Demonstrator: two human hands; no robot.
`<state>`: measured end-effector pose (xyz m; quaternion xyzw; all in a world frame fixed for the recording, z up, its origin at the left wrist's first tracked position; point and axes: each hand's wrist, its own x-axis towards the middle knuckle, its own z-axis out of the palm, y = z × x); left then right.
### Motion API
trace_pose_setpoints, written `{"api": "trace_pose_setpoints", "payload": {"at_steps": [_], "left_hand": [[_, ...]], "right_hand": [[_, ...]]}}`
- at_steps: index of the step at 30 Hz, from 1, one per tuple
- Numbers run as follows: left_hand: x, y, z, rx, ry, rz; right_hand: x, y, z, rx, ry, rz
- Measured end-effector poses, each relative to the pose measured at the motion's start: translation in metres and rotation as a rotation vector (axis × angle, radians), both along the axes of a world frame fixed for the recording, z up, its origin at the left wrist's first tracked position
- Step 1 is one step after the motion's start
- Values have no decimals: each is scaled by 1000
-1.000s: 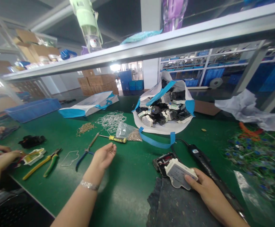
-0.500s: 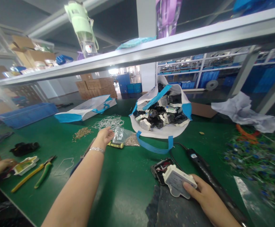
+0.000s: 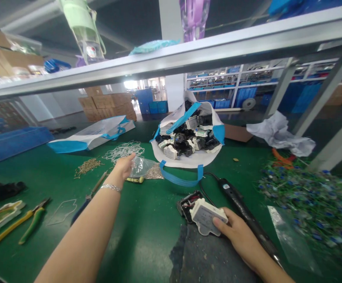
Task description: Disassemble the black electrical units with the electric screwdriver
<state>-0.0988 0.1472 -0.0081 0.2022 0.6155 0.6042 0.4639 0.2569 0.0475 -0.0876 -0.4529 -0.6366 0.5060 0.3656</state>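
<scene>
My left hand (image 3: 124, 166) reaches forward to the near edge of a heap of thin white wire-like loops (image 3: 120, 151). Its thumb side shows, but the other fingertips are hidden, so its grip is unclear. Beside it lie a clear plastic bag (image 3: 141, 166) of small metal pieces and a yellow-handled tool (image 3: 135, 179). My right hand (image 3: 232, 228) is closed on the edge of a white plastic housing (image 3: 207, 218), tilted with a grey flat face showing. Close behind that, an open black casing (image 3: 187, 205) with red wires rests on the table.
A white bag (image 3: 188, 157) full of black and white units stands behind. A black electric screwdriver (image 3: 244, 212) lies right, near tangled green-blue parts (image 3: 309, 200). Left are screws (image 3: 87, 166), pliers (image 3: 31, 220) and a blue tray (image 3: 14, 143). A shelf (image 3: 165, 59) crosses above.
The view has turned, shifting the table leftward in the picture. My left hand is now against the loops, its fingers less visible. My right hand still holds the white housing. The other person's hands have left view.
</scene>
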Motion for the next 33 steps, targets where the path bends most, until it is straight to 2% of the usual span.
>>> {"api": "trace_pose_setpoints", "payload": {"at_steps": [8,13,15,17,20,23,25,29,33], "left_hand": [[7,-11,-5,92,118,-23],[13,-20,0,160,274,117],[24,-29,2,208,373,177],[42,-44,-1,256,463,169],[79,-72,-16,295,545,-14],[114,-97,-42,304,608,-236],[129,-106,-60,294,653,-337],[143,-107,-81,253,741,-480],[146,-102,-84,252,806,-582]], "right_hand": [[0,-3,-2,5,69,5],[0,-4,1,0,80,-4],[-1,-4,1,-5,87,-6],[-1,-4,1,-12,97,-6],[-1,-4,1,-27,126,-1],[-1,-5,2,-40,164,9],[0,-5,3,-42,186,13],[0,-8,8,-31,197,31],[-5,-18,20,87,104,89]]}}
